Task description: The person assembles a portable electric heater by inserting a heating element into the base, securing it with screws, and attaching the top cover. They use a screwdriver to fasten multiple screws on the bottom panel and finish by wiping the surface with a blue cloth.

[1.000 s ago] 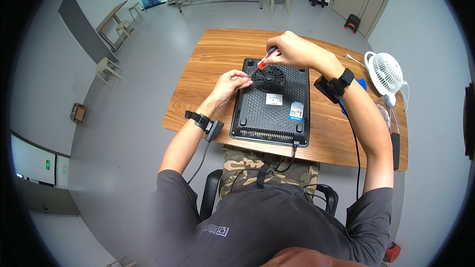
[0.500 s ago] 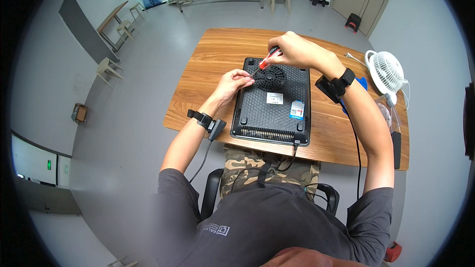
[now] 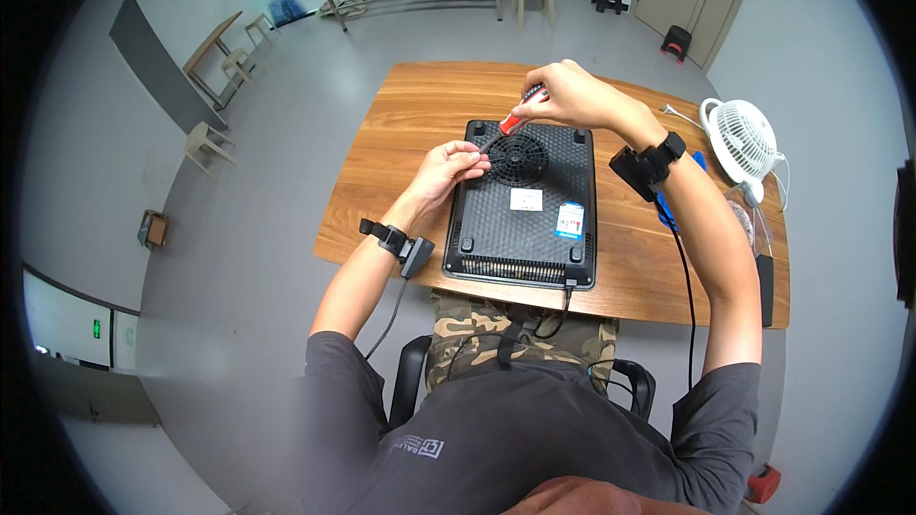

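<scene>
A black induction cooker [image 3: 525,240] lies upside down on the table, its round fan grille, feet and labels facing up. My right hand [image 3: 571,95] is closed round the red and black handle of a screwdriver [image 3: 512,123], above the cooker's far part. The screwdriver tilts down to the left, its tip close to the fingertips of my left hand [image 3: 447,174]. Those fingers are pinched together over the left edge of the grille; whether they hold the shaft or a small part is too small to tell.
The wooden table [image 3: 401,119] carries a white fan [image 3: 743,138] at the right, with a blue thing [image 3: 666,215] partly behind my right forearm. A black cord [image 3: 565,303] runs from the cooker's near edge over my lap. Cables hang from both wrist straps.
The cooker and table sit slightly lower in the picture. My right hand has shifted a little, with the screwdriver still in it; my left fingers stay pinched near its tip.
</scene>
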`<action>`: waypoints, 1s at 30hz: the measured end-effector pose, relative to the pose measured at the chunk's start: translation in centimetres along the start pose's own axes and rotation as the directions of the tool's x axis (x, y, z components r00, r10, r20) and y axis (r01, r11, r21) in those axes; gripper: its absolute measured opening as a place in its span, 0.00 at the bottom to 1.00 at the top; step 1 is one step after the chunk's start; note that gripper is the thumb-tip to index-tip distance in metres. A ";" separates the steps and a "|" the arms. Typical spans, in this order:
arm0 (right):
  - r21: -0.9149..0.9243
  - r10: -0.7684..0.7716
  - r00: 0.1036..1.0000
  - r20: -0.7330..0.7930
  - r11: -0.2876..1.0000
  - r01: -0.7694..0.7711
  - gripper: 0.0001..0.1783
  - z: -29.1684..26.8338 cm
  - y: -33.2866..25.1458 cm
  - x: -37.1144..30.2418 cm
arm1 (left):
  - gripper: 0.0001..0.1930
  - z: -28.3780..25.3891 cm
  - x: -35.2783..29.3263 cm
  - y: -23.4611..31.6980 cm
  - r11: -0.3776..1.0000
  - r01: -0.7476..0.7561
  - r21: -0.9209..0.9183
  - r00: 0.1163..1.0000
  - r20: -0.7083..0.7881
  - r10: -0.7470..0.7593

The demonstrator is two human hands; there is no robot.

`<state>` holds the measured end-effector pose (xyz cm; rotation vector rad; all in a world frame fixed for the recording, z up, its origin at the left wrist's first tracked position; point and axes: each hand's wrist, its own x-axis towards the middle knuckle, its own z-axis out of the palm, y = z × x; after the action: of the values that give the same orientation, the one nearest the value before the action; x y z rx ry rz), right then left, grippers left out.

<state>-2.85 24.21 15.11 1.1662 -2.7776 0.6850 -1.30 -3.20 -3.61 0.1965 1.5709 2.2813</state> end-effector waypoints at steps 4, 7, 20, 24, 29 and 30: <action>-0.003 0.033 0.998 0.050 0.999 -0.033 0.28 -0.8 0.0 1.0 | 0.13 0.0 0.7 1.6 0.960 -0.043 0.276 0.998 0.065 0.026; -0.046 0.029 0.997 0.069 0.999 -0.026 0.28 -1.4 0.1 2.3 | 0.12 0.2 1.8 3.3 0.875 -0.087 0.477 0.995 0.081 0.055; -0.187 0.012 0.984 0.176 0.982 0.022 0.25 -0.1 4.5 14.2 | 0.09 -5.1 13.1 7.1 0.329 -0.332 0.884 0.935 0.262 0.239; -0.191 0.026 0.963 0.267 0.981 0.026 0.23 2.3 5.9 16.3 | 0.09 -6.7 14.4 4.8 0.358 -0.342 0.869 0.938 0.293 0.185; -0.198 0.019 0.946 0.323 0.979 0.047 0.22 3.4 6.0 17.8 | 0.07 -8.4 14.9 3.7 0.422 -0.307 0.853 0.952 0.285 0.115; -0.197 0.020 0.947 0.321 0.979 0.046 0.22 3.4 6.1 18.0 | 0.07 -8.6 15.0 3.7 0.435 -0.306 0.847 0.952 0.283 0.118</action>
<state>-19.47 14.52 13.64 1.3587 -3.0039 0.2136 -18.67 -6.32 -4.68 0.8920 2.5959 1.2350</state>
